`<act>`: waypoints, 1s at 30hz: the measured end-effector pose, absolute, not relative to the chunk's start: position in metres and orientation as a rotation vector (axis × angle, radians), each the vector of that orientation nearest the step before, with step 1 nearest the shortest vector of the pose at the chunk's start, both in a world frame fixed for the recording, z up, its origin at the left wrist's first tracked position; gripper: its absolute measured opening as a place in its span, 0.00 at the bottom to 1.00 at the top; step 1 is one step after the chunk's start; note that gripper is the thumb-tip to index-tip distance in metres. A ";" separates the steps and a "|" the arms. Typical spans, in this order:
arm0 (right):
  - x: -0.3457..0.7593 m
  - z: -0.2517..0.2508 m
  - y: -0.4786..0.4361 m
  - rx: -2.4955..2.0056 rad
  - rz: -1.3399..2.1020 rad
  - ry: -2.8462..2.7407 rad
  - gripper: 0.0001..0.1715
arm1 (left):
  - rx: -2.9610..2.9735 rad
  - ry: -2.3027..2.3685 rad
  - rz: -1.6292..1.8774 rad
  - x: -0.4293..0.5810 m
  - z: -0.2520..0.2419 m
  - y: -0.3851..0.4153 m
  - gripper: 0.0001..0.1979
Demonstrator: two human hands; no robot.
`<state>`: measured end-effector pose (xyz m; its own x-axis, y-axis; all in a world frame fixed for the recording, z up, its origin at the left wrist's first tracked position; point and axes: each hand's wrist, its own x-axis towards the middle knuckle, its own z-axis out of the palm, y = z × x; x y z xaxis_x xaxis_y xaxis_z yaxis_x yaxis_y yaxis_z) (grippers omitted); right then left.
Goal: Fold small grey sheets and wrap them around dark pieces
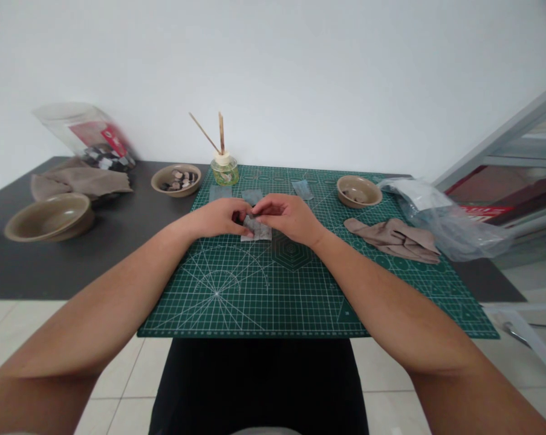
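Both of my hands meet over a small grey crinkled packet [260,231] on the green cutting mat [254,290]. My left hand [221,217] curls round the packet's left side, thumb and fingers on it. From the right, my right hand [288,217] pinches at the packet's upper edge, its fingertips close to the left ones. Whether something small sits between the fingertips is hidden. Just behind the hands lie two greyish, see-through pieces, one at the left [221,193] and one in the middle [253,196]. A third pale packet [302,190] lies farther right.
A reed diffuser [225,169] stands at the mat's back edge. Left are a bowl of small pieces [176,192], another bowl [50,232], a brown cloth [80,181] and a clear container [95,133]. Right are a bowl [358,202], a cloth [395,238] and a plastic bag [454,223].
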<state>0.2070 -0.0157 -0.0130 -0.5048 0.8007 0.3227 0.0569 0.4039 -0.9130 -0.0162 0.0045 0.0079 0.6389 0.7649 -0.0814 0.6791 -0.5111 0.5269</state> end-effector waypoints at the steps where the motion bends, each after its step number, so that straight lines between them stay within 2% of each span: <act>1: 0.206 -0.014 -0.015 -0.714 1.216 -1.818 0.09 | 2.328 1.130 0.219 -0.016 0.008 0.004 0.21; 8: 0.205 -0.015 -0.014 -0.609 1.343 -1.731 0.12 | 2.314 1.130 0.208 -0.017 0.007 0.004 0.21; 14: 0.206 -0.014 -0.014 -0.584 1.370 -1.708 0.24 | 2.261 1.137 0.206 -0.016 0.007 0.002 0.21; 19: 0.207 -0.014 -0.012 -0.560 1.399 -1.694 0.29 | 2.269 1.147 0.209 -0.015 0.008 0.001 0.21; 25: 0.207 -0.015 -0.011 -0.549 1.403 -1.707 0.32 | 2.270 1.147 0.212 -0.016 0.008 0.002 0.21; 30: 0.206 -0.014 -0.014 -0.603 1.264 -1.750 0.32 | 2.249 1.102 0.218 -0.016 0.006 0.003 0.22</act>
